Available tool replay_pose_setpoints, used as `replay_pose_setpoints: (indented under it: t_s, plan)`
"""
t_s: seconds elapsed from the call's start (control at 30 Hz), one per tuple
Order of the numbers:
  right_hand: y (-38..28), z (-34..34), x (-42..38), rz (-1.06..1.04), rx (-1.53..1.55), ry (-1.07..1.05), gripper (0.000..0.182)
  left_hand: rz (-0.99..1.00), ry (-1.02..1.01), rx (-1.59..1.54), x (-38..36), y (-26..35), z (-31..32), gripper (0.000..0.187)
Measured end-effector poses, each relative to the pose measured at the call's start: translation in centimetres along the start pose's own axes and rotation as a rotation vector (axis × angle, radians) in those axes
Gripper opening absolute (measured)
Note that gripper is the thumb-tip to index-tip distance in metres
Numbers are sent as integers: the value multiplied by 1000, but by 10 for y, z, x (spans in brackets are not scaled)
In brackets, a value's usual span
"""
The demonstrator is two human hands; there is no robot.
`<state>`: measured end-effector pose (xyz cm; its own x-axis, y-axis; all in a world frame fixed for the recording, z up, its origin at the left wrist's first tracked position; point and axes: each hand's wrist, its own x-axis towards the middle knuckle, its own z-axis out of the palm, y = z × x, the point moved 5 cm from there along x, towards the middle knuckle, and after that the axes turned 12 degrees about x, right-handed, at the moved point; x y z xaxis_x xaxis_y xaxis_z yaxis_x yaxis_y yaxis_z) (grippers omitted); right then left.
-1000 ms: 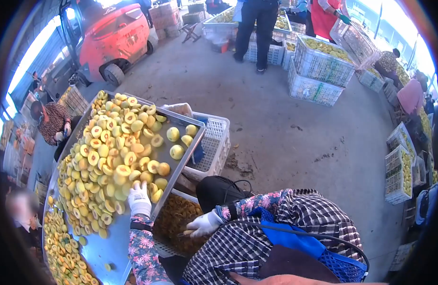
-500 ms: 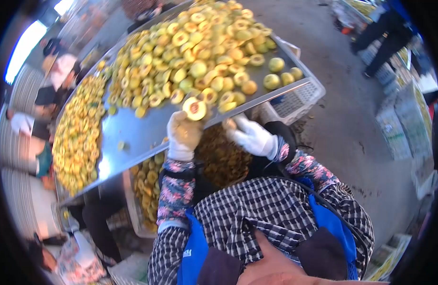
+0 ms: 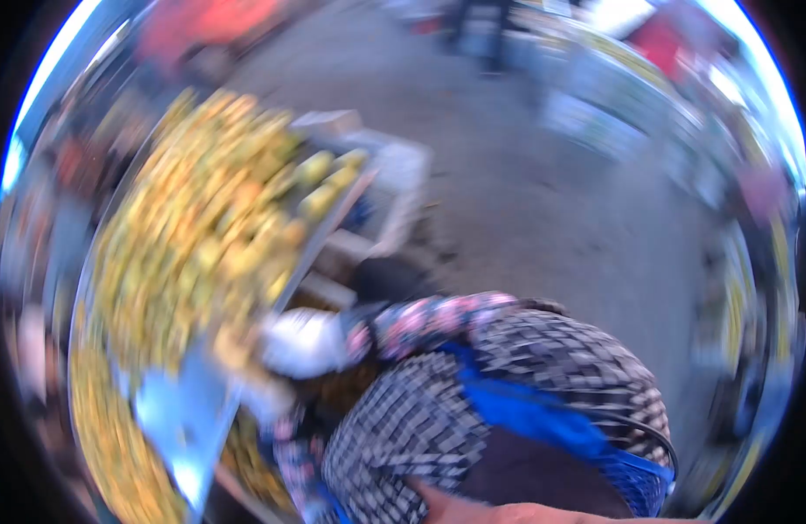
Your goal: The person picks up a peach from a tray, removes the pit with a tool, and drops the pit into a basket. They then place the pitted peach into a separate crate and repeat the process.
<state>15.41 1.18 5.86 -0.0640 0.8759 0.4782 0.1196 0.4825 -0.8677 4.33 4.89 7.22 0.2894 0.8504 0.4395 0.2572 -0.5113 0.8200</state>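
Observation:
My left hand [image 3: 237,354], in a stained glove, is at the near edge of the metal table [image 3: 177,402], its fingers smeared by motion. Right beside it, my right hand [image 3: 302,342] in a white glove reaches across from the right and overlaps it in this view. Blur hides the fingers of both hands, and I cannot tell what they hold. Just beyond them lies a large heap of yellow-green cut fruit [image 3: 197,227]. A few whole green fruits [image 3: 315,168] rest near the table's right corner.
A second band of cut fruit [image 3: 114,445] runs along the table's far left side. Below the right corner stands a white plastic crate [image 3: 398,188]. More fruit [image 3: 254,463] sits below the table edge. Stacked crates [image 3: 595,109] and a person's legs [image 3: 477,31] appear across the concrete floor [image 3: 525,210].
The view has swung to the right, so table and hands now sit further left and blurred. Earlier my left hand held a fruit half with its pit showing; my hands are now closer together.

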Motion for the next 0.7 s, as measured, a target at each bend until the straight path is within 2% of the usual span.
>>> replay_pose_setpoints:
  t_s: [0.03, 0.07, 0.13, 0.37, 0.53, 0.57, 0.6, 0.67, 0.7]
  plan:
    - [35, 19, -2, -333, -127, 102, 21, -102, 65, -187, -2, -9, 7, 54]
    - [3, 1, -2, 150, -38, 30, 28, -92, 61, -202, -1, -8, 9, 54]
    - [-2, 1, -6, 269, 10, 164, 34, -29, 20, -141, 4, -2, 16, 54]
    - [10, -10, -6, 203, -14, 205, 35, 59, -14, -41, 7, 6, 24, 55]
    - [22, -7, -12, 98, -149, 26, 41, 93, -26, -19, 6, 6, 19, 55]
    - [30, -4, -13, 164, -162, -22, 46, 95, -32, -16, 4, 5, 17, 55]
    - [34, -4, -16, 181, -141, 16, 42, 109, -42, -10, 5, 4, 18, 56]
    - [21, -16, -19, 271, -97, -93, 38, 130, -57, 0, 3, 1, 18, 56]
    - [14, -24, -18, 203, -36, -87, 33, 78, -92, 14, -5, 17, 19, 54]
